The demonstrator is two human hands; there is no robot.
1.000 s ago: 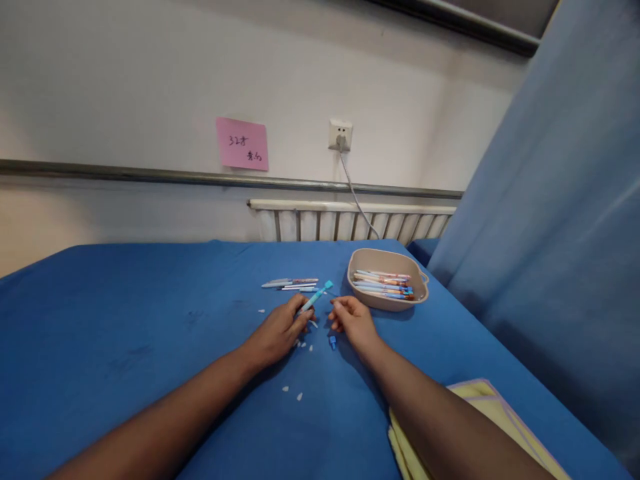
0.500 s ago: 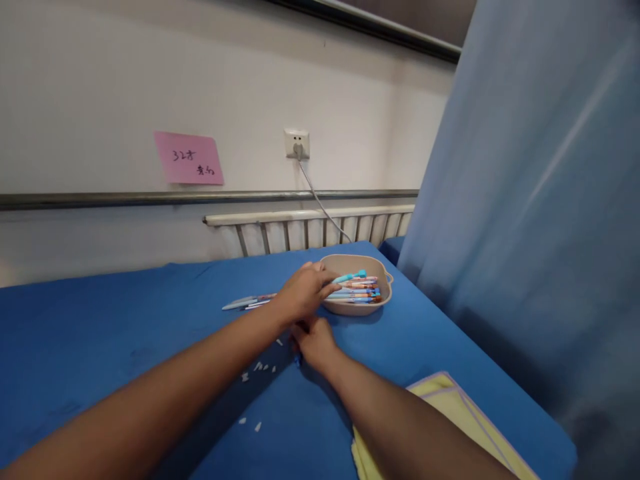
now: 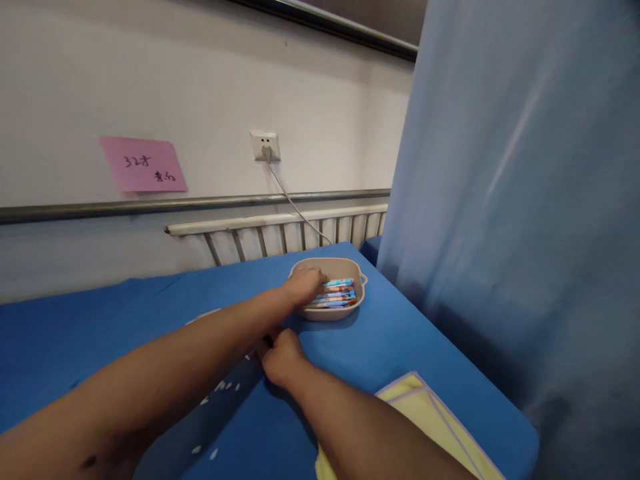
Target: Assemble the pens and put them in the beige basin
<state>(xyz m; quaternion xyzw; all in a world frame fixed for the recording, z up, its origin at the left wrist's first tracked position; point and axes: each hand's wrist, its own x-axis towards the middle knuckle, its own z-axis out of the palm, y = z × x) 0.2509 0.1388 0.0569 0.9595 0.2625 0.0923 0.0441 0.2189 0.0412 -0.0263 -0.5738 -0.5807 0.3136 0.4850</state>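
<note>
My left hand (image 3: 306, 285) reaches over the left side of a beige plastic basket (image 3: 327, 315). Its fingers are closed at the near end of a turquoise pen (image 3: 340, 283), which lies over several other pens (image 3: 334, 298) in the basket. Below my left forearm is my right hand (image 3: 284, 357), curled shut close to the bed surface. Its fingertips are partly hidden, and what they hold cannot be made out. Small white scraps (image 3: 220, 387) are scattered on the blue sheet left of my right hand. A pale strip (image 3: 203, 315) shows just beyond my left forearm.
A folded yellow cloth (image 3: 425, 413) with a purple edge lies at the right, partly under my right forearm. A blue curtain (image 3: 490, 200) hangs along the right side. Behind the blue-covered surface (image 3: 380, 340) stand a white rail (image 3: 280, 219) and a plugged-in cable (image 3: 295, 203).
My left hand has lowered the turquoise pen into the basket onto the other pens. My right hand stays low and closed. The view has turned right, shifting everything leftward.
</note>
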